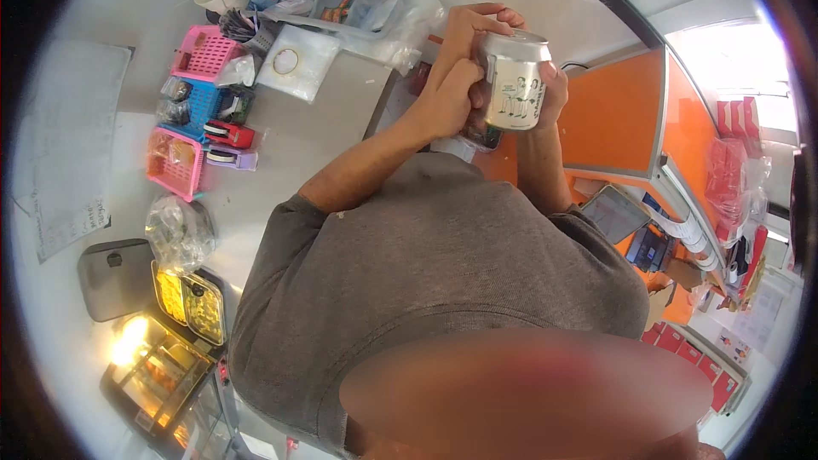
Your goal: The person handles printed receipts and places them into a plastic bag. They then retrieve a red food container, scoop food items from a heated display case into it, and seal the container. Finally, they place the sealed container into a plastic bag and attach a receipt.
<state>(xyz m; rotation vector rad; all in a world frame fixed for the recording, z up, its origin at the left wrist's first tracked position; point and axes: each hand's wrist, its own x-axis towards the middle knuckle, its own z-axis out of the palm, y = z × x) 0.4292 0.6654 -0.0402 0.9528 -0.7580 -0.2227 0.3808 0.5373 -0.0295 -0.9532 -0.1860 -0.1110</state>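
A silver drink can (514,85) with a printed label is held up in front of my chest, tilted a little. My right hand (554,92) grips it from the right side, most of its fingers hidden behind the can. From the left, my left hand (460,64) is closed against the can's side, and its upper fingers reach over toward the lid. Whether the can's tab is lifted cannot be seen.
A grey counter (281,140) on the left bears a pink basket (204,53), a blue basket (200,104) and red tape dispenser (230,135). Beyond stands a clear plastic tray (375,21). Lower left, a lit food warmer (158,379). An orange cabinet (613,111) stands right.
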